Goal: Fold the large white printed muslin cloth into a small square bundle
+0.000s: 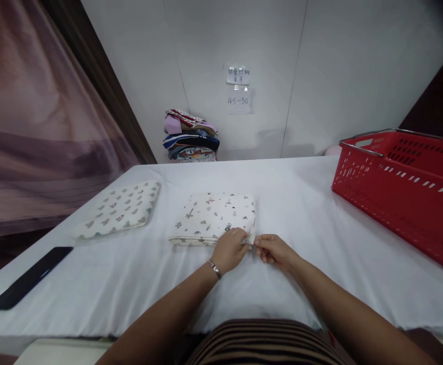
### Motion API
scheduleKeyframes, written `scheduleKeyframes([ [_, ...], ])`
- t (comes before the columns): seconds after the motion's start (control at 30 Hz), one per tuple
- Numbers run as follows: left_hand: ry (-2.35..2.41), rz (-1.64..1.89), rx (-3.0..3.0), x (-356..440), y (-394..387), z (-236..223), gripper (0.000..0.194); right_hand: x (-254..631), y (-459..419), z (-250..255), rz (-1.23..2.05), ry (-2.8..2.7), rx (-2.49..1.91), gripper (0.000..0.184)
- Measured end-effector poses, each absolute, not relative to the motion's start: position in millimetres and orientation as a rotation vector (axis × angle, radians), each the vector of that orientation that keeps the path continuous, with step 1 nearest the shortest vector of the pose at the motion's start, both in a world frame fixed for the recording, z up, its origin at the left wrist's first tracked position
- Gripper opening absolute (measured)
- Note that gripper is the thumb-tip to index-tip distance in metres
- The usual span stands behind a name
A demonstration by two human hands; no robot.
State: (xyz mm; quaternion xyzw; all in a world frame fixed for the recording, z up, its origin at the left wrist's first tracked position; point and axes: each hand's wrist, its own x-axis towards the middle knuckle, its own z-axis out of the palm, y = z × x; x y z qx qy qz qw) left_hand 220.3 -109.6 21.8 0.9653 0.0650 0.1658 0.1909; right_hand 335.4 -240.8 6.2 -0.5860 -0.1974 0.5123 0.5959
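A folded white cloth [214, 215] with small printed figures lies flat in the middle of the table. At its near right corner, my left hand [232, 249] is closed on the cloth's edge, with a bracelet on the wrist. Just to the right, my right hand [272, 249] pinches the tip of that same corner between thumb and fingers. The corner is slightly bunched between the two hands. Farther left rests a second folded cloth [120, 208], cream with grey-green shapes, which neither hand touches.
A red plastic basket [400, 203] with metal handles stands at the table's right. A black flat strip [29, 279] lies at the left edge. Behind the white-covered table [301, 203] is a stack of folded clothes [191, 137]. A pink curtain [42, 116] hangs at left.
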Motion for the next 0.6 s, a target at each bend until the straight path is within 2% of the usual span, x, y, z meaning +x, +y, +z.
scheduleKeyframes([
  [0.13,0.264,0.505,2.611,223,-108,26,0.008,338,-246,11,1.160,-0.437,-1.492,0.016],
  [0.33,0.262,0.529,2.584,223,-108,31,0.009,333,-242,6,1.226,-0.503,-1.609,0.020],
  [0.47,0.222,0.532,2.587,222,-107,32,0.014,330,-234,3,1.148,-0.616,-1.702,0.024],
  [0.6,0.184,0.538,2.623,221,-105,30,0.015,326,-231,2,1.047,-0.557,-1.693,0.020],
])
